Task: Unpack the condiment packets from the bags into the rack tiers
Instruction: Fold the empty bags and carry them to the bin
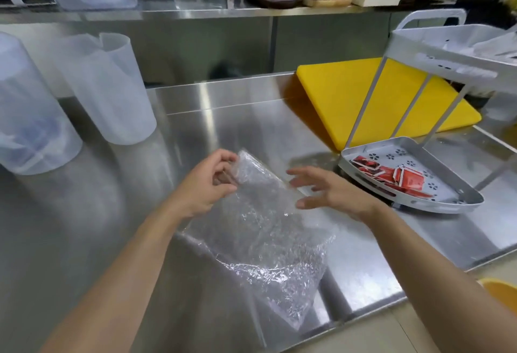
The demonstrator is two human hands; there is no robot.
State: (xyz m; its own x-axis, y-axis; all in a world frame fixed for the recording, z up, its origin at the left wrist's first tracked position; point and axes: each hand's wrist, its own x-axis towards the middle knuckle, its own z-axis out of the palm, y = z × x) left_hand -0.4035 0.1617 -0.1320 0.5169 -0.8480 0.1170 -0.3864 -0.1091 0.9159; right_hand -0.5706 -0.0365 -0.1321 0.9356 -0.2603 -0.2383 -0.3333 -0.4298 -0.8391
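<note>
Far L: two translucent tubs (33, 112) on the steel counter (117, 212), not involved. L hand (208, 182): fingers pinched on the top corner of a clear bag (260, 229), holding that end up off the counter. Bag looks empty, though crinkles and glare make this uncertain; its long axis runs diagonally from the L-hand corner (upper L) down to the near counter edge (lower R). R hand (327, 189): open, fingers spread, grips nothing, just beside the bag's upper R edge; whether it touches the film cannot be told. R of both hands: rack (419, 117), white, two tiers. Lower tier (458, 207) holds red packets (391, 176) in a loose heap; upper tier (414, 42) contents unclear (blur). Yellow board (349, 95) lies behind the rack. Key relation: rack lies to the R, so the R hand is nearer; the L hand's reach would cross the bag. Judgement: this bag is likely done; setting it aside seems next.
</note>
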